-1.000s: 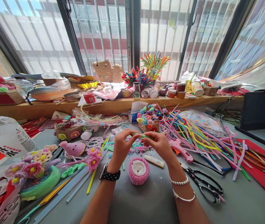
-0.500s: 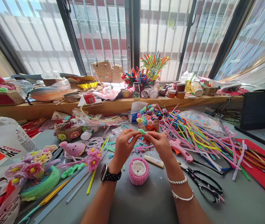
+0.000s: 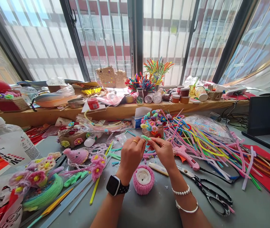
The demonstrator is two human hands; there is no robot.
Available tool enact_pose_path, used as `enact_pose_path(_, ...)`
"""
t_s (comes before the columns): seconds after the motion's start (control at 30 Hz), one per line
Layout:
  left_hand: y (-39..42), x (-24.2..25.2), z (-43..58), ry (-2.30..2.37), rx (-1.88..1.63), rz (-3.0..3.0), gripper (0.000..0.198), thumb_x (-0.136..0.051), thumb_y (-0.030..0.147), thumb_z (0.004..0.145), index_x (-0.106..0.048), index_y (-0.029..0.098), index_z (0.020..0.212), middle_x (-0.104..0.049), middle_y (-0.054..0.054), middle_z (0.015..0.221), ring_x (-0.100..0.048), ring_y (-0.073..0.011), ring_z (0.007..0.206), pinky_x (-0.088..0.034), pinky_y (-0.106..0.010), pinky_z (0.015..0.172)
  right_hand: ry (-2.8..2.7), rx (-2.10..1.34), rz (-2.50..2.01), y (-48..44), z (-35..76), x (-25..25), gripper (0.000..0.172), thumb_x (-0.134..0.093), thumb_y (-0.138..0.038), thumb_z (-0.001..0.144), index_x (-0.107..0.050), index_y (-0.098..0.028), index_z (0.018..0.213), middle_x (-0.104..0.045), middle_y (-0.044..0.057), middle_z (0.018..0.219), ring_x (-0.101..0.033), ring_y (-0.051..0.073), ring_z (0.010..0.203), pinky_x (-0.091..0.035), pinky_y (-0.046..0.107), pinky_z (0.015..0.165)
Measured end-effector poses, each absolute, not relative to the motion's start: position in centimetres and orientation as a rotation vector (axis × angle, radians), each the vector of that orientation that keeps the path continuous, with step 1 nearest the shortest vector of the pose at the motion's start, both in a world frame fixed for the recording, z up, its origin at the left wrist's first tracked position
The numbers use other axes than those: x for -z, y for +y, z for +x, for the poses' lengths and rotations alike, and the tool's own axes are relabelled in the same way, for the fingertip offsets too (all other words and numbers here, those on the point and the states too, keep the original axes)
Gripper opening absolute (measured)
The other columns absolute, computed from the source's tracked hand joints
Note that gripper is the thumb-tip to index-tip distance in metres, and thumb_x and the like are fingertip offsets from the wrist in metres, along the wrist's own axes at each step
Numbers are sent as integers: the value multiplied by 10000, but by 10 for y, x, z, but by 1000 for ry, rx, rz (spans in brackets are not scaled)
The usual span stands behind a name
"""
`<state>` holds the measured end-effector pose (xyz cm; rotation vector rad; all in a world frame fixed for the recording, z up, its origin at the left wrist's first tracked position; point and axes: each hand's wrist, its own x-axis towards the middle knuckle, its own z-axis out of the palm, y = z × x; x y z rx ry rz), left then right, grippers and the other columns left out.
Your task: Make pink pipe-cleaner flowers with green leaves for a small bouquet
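Both my hands meet above the middle of the grey table, fingers closed on a short light-green fuzzy piece that looks like pipe cleaner [image 3: 145,137]. My left hand [image 3: 133,156], with a ring and a black watch, pinches its left side; the fingertips are partly turned out of sight. My right hand [image 3: 162,152], wearing two bracelets, grips the other side between thumb and finger. Just below the hands stands a round pink fuzzy cup [image 3: 143,185] with a rolled white strip inside. Behind the hands is a basket of small pipe-cleaner flowers [image 3: 154,126].
Black-handled scissors [image 3: 212,193], a pink glue gun [image 3: 185,156] and a cream-coloured stick [image 3: 158,168] lie to the right. Loose pipe cleaners [image 3: 203,139] spread beyond them, near a laptop [image 3: 267,117]. On the left are a plastic bottle [image 3: 9,142] and a green flower-decorated piece [image 3: 44,190].
My left wrist has rolled, so the watch face now points up and the back of the hand shows more. The green piece stays between both hands. The view has shifted slightly.
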<state>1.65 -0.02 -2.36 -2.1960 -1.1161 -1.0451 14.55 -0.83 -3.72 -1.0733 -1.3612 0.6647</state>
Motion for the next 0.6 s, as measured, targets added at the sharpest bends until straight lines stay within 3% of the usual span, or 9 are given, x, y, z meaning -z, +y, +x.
enact_pose_path(0.2,2,24,13,-1194,1069,-2216,162,-442,202,788,-583,163,719,-588,-33,680,-523,-150,653,-385,-257,602,-1504,-736,-1030,-6,150,37,236,-511,-285,748,-642,-154,894,-648,50,697,-605,158,585,-495,256,555)
enact_pose_path(0.6,1,27,22,-1228,1028,-2288,190,-399,220,811,-557,164,722,-568,-31,691,-514,-138,638,-384,-242,580,-1408,-456,-1166,-9,143,38,222,-477,-265,764,-636,-128,835,-647,47,643,-585,143,519,-469,239,520)
